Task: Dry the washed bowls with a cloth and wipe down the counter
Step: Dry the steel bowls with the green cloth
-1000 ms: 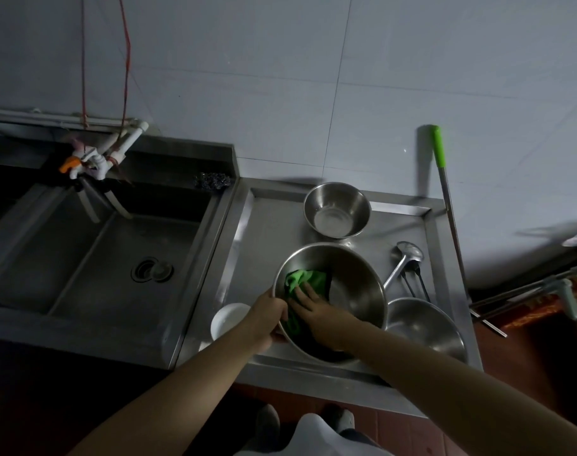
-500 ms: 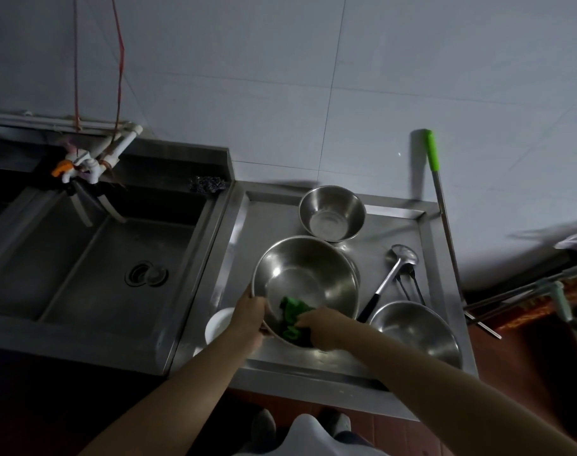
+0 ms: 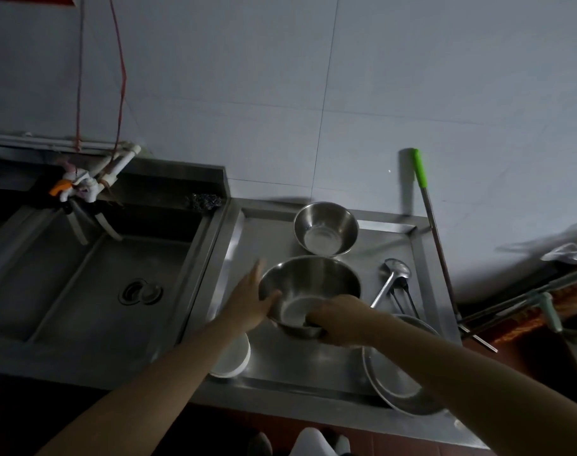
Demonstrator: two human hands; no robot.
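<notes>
I hold a large steel bowl point(image 3: 310, 287) tilted above the steel counter point(image 3: 290, 360). My left hand point(image 3: 247, 301) grips its left rim, thumb hooked inside and fingers spread along the outer wall. My right hand point(image 3: 338, 319) is curled over the near rim and reaches inside; the green cloth is hidden under it. A smaller steel bowl point(image 3: 326, 228) stands upright at the back of the counter. Another wide steel bowl point(image 3: 398, 386) sits at the front right, partly under my right forearm.
A white bowl point(image 3: 232, 357) sits under my left wrist. A ladle point(image 3: 392, 278) and dark utensils lie right of the held bowl. A green-tipped pole point(image 3: 422, 179) leans on the wall. The sink point(image 3: 93, 274), its tap point(image 3: 73, 187) and a scourer point(image 3: 206, 202) are to the left.
The large bowl has been lifted and tipped further toward me. My right hand slid to the near rim and now covers the green cloth. My left fingers spread out behind the rim.
</notes>
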